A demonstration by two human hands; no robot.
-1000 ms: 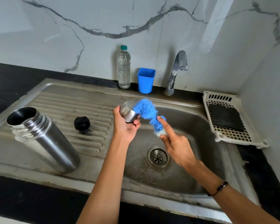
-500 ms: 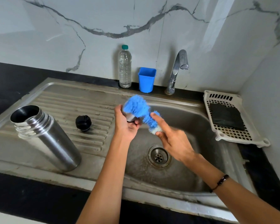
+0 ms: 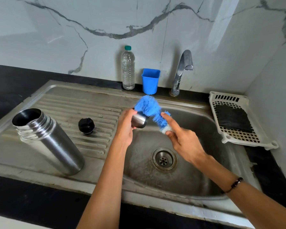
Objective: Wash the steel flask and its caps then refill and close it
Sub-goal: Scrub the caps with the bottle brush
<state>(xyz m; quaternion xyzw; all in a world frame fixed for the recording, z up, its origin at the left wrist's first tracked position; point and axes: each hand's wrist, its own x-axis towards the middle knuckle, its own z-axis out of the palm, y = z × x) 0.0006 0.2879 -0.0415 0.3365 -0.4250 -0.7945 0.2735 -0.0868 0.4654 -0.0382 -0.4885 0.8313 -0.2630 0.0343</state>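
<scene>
Head view looks down on two bare forearms reaching out over the basin of a steel sink (image 3: 106,103). Left hand (image 3: 125,128) is raised above the basin's left edge, fingers curled round a small steel cap (image 3: 138,121), which it holds tilted with the mouth turned up and away. Right hand (image 3: 182,141) is held a little lower and to the right of the cap, its forefinger stretched out along a blue bottle brush (image 3: 151,111) and the other fingers pinching the brush's pale lower end; a dark bead bracelet (image 3: 233,185) sits on that wrist. The brush's fluffy head lies against the cap's mouth, so the two hands are close but not touching.

One steel flask (image 3: 48,141) stands open and upright on the ribbed drainboard, well left of the cap. One black inner cap (image 3: 86,126) rests on the ribs between the flask and the left hand.

Behind the basin, against the marble wall, are one clear plastic water bottle (image 3: 128,68) with a green top, one blue cup (image 3: 150,80) just beside it, and one chrome tap (image 3: 182,71). Right of the basin lies one white perforated tray (image 3: 228,139) bearing a dark scrub pad (image 3: 232,119). One drain (image 3: 163,159) shows in the basin floor.
</scene>
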